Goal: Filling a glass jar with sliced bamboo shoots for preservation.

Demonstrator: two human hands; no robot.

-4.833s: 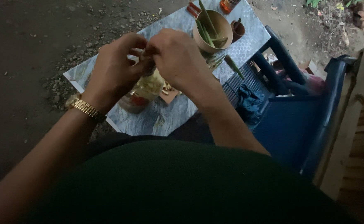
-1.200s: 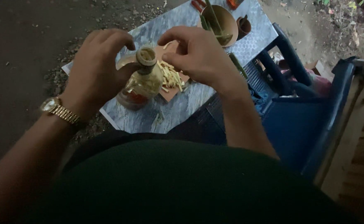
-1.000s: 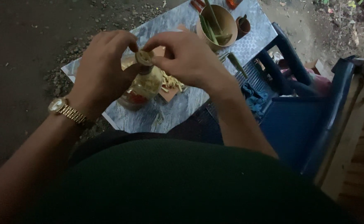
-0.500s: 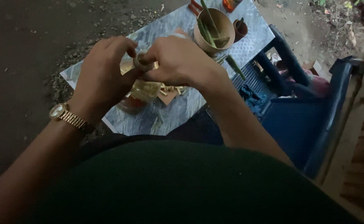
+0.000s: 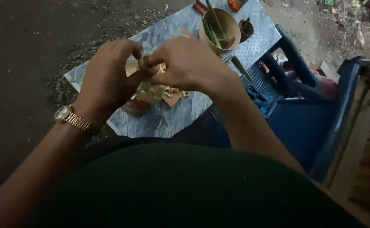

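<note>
A clear glass bottle with pale yellowish content and a red patch near its base is held above a grey board. My left hand, with a gold watch on the wrist, wraps around the bottle's side and neck. My right hand has its fingers closed on the round cap at the bottle's top. Both hands hide most of the neck.
The grey patterned board rests over a blue plastic chair. On it stand a tan bowl with green stalks, a small brown cup, and a small cutting board with pale cut bits. Gravel ground lies to the left.
Earlier my right hand was off the bottle top, leaving the cap exposed; it has come onto the cap and stays closed on it. The left hand keeps its hold on the bottle.
</note>
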